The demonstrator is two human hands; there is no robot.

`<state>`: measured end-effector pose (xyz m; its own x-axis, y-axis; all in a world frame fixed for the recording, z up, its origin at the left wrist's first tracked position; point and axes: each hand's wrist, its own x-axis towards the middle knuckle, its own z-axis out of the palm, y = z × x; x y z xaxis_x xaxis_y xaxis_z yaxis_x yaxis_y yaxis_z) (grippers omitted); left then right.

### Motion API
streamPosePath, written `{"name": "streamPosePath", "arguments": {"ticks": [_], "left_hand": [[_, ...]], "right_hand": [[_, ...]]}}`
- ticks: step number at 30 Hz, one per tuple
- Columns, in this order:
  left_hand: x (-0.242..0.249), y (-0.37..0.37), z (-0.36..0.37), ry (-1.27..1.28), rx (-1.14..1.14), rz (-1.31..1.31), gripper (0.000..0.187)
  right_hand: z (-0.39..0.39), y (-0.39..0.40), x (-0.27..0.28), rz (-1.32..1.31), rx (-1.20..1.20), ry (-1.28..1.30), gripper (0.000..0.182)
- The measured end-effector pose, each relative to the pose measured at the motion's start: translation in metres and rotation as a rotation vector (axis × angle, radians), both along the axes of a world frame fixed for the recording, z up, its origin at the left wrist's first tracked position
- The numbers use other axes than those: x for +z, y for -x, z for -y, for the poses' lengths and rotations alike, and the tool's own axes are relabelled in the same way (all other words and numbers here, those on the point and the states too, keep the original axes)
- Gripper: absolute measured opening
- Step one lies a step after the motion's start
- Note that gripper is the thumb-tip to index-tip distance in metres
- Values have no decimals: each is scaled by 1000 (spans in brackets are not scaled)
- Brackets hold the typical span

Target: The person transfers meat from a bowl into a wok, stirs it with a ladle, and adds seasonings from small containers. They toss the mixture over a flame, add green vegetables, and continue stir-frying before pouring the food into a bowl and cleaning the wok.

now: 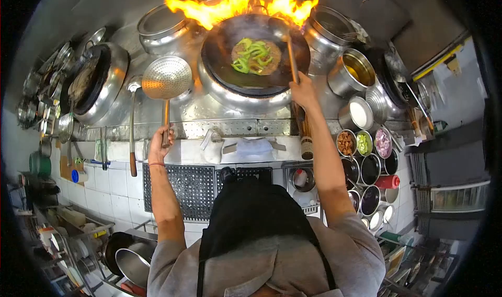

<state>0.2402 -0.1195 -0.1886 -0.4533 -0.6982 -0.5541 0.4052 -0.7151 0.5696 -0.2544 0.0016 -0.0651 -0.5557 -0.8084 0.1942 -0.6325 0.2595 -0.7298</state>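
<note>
My left hand (161, 142) is closed around the wooden handle of a perforated metal skimmer (167, 77), which is held left of the wok with its round face up. My right hand (303, 91) grips the wooden handle of a ladle (291, 51); its dark bowl is at the right inner side of the black wok (219, 67). In the wok are green pepper strips (253, 52) and brownish juices or food beneath them. Tall orange flames (225, 8) rise along the wok's far rim.
A second ladle (133, 124) lies left of the skimmer. Right of the wok stand a pot of yellow liquid (360, 67), a pot of white contents (360, 113), and bowls of chopped pink onion (383, 141) and green pieces (364, 143). Another wok (89, 77) sits far left.
</note>
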Motion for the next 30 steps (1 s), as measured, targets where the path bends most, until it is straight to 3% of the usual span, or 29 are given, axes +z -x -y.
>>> {"name": "streamPosePath", "arguments": {"ticks": [1, 2, 3, 4, 5, 7, 9, 10, 12, 13, 17, 19, 20, 22, 25, 30], "left_hand": [[-17, -6, 7, 4, -14, 0, 27], [-49, -16, 17, 326, -59, 531, 33], [-36, -5, 14, 655, -98, 1059, 40], [-24, 6, 5, 789, -63, 1567, 44], [10, 28, -7, 795, -75, 1562, 44], [64, 74, -18, 1292, 104, 1484, 37], [106, 137, -39, 1418, 153, 1180, 31], [103, 167, -40, 1625, 158, 1037, 28], [125, 226, -61, 1710, 93, 835, 25], [124, 249, -61, 1734, 61, 822, 22], [120, 301, -38, 1724, -128, 916, 22], [132, 306, -30, 1682, -398, 1031, 34], [128, 310, -24, 1652, -393, 1051, 34], [115, 316, -17, 1822, -418, 1015, 41], [120, 321, -18, 1659, -496, 1091, 43], [120, 317, -44, 1621, -488, 1109, 46]], "right_hand": [[11, -1, 5, 108, 49, -94, 46], [17, -3, 9, 218, 96, -185, 46], [16, -7, 12, 220, 79, -181, 46], [15, -11, 15, 261, 157, -266, 47], [13, -14, 20, 301, 239, -353, 48], [-6, -16, 15, 244, 244, -456, 51], [-31, 1, -19, -359, 328, -110, 55], [-48, -2, -2, -360, 280, -270, 56], [-84, -19, 63, -384, 171, -508, 58], [-98, -22, 82, -407, 111, -587, 58], [-148, -9, 73, -592, 71, -317, 52], [-174, -17, 109, -529, 68, -328, 51], [-188, -19, 128, -546, 81, -356, 51], [-208, -19, 151, -556, 131, -404, 51], [-210, -16, 138, -558, 229, -426, 49], [-173, -38, 101, -526, 165, -556, 49]]}}
